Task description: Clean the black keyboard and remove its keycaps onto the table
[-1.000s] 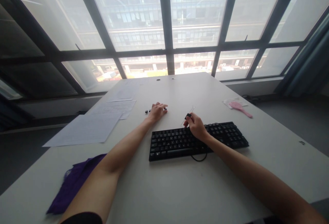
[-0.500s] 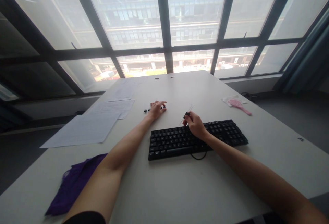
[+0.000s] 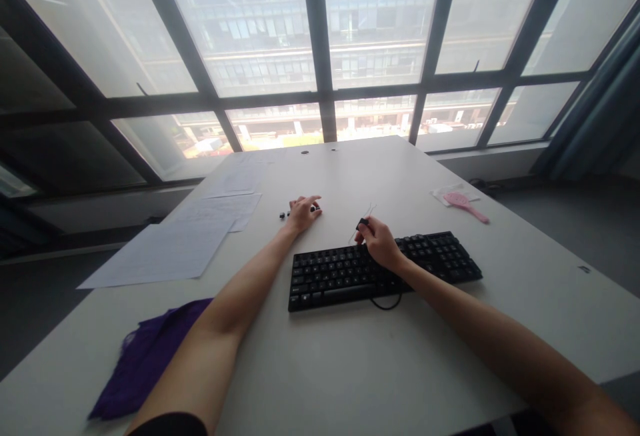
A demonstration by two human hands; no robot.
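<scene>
The white surface (image 3: 330,369) bears a black keyboard (image 3: 333,273), its cable (image 3: 386,307) looping out at the near side. Beyond the keyboard's left end lie small black keys (image 3: 282,215), some partly hidden by the left hand (image 3: 303,214). Papers (image 3: 165,253) overlap along the left, a purple cloth (image 3: 145,363) nearer. Far right, a pink brush (image 3: 464,205) rests partly on a clear wrapper (image 3: 441,193).

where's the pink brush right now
In the head view, the pink brush lies on the right side of the white table, partly over a clear wrapper, beyond the right end of the black keyboard.
</scene>
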